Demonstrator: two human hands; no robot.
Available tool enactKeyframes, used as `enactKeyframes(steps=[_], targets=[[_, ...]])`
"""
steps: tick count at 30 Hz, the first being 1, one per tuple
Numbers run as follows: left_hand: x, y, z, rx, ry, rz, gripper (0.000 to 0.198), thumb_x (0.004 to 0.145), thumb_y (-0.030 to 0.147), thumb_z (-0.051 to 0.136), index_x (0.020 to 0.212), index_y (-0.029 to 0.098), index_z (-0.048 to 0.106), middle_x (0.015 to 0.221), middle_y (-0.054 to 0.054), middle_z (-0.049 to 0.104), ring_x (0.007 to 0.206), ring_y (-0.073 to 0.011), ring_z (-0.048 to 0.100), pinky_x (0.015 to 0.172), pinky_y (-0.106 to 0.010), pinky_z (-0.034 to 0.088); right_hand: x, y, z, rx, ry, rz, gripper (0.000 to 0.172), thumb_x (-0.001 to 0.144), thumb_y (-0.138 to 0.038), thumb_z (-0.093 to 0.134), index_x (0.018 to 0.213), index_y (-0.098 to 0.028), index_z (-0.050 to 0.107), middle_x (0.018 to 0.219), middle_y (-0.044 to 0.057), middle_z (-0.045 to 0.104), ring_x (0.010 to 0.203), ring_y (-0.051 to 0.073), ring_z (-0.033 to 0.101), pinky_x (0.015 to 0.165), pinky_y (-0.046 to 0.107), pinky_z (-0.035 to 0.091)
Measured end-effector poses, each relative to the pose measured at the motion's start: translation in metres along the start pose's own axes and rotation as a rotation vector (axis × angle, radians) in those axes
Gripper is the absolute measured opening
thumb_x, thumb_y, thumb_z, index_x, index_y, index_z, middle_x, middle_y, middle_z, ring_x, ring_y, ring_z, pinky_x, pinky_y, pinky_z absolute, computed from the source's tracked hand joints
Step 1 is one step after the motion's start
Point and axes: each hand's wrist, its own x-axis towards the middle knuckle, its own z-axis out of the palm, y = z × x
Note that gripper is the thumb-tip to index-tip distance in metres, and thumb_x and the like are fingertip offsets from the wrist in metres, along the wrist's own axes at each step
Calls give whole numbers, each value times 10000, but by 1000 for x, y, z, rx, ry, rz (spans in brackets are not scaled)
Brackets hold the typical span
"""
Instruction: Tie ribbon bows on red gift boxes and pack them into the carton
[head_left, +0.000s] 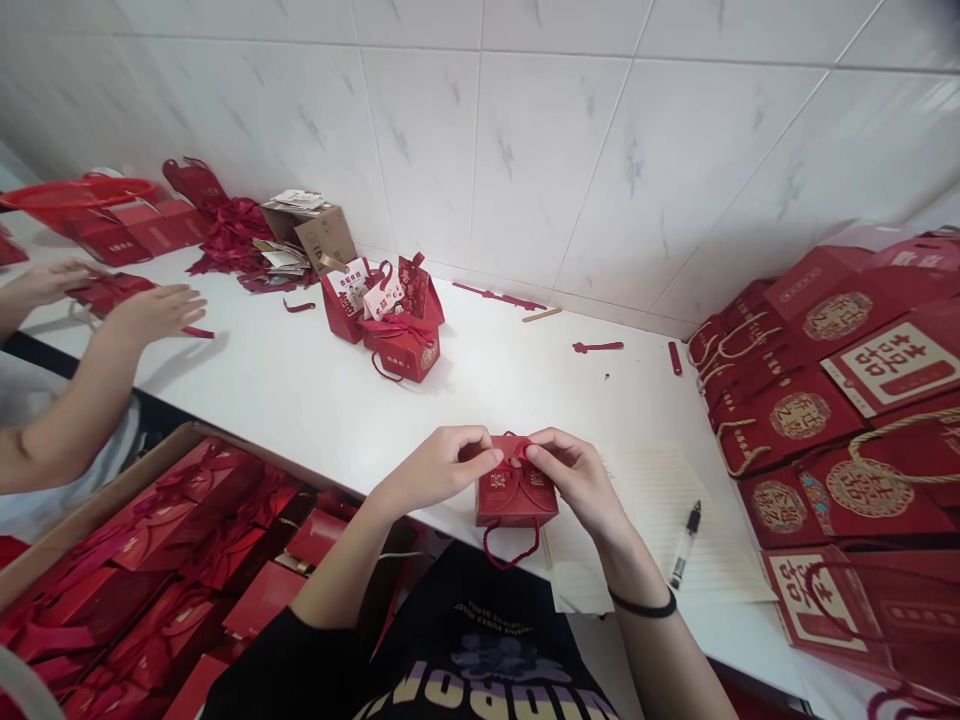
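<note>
Left hand (442, 466) and right hand (571, 474) pinch ribbon (521, 453) atop the closed red box (517, 510); the tying seems unfinished.

Open tabletop (517, 375) beyond the held box (516, 508) — red bags (806, 425) block the right.

A black T-shirt (420, 610) with short sleeves (292, 650) has its front printed with small pale lettering (495, 616), a dusky purple graphic (495, 658), perhaps cloud-like, and large block letters (487, 697) in cream and purple, while a plain black band (643, 607) rings the right forearm (667, 650).
</note>
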Motion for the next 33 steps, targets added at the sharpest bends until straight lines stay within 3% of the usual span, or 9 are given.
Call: enactKeyframes(steps=[4,9,15,22,27,33], targets=[[-5,4,-9,235,-21,5,107,777,291,588,788,188,616,715,17,613,643,-139,525,598,-235,371,0,6,3,-13,76,-16,298,756,-481,692,826,-191,688,841,53,681,767,204,616,710,319,500],[-10,10,-18,385,-108,110,270,835,195,509,1079,255,607,1039,-7,666,911,-197,597,794,-277,410,-3,2,8,-78,67,-84,251,804,-437,631,876,-208,702,919,55,685,856,228,624,789,356,505],[-7,15,-18,491,-58,134,138,856,203,503,865,218,640,863,-6,632,775,-167,573,720,-262,410,-1,3,15,-171,86,-169,200,826,-357,583,914,-220,699,918,47,671,858,213,611,754,331,498],[-1,18,-16,560,-15,274,133,889,212,497,897,194,628,967,-29,536,835,-149,553,772,-267,422,0,9,15,-185,94,-144,207,834,-340,562,956,-210,667,941,50,671,856,203,619,761,324,501],[9,25,-15,537,-50,324,159,890,193,496,849,186,649,882,-26,570,853,-168,538,770,-289,404,1,12,15,-122,104,-129,152,793,-315,598,898,-207,573,875,39,659,832,194,629,746,308,507],[17,33,-17,673,-94,391,247,905,144,433,846,167,671,884,-41,590,851,-173,540,765,-291,401,0,8,12,-260,29,-103,161,796,-282,533,878,-197,643,856,39,672,790,198,619,755,327,489]])
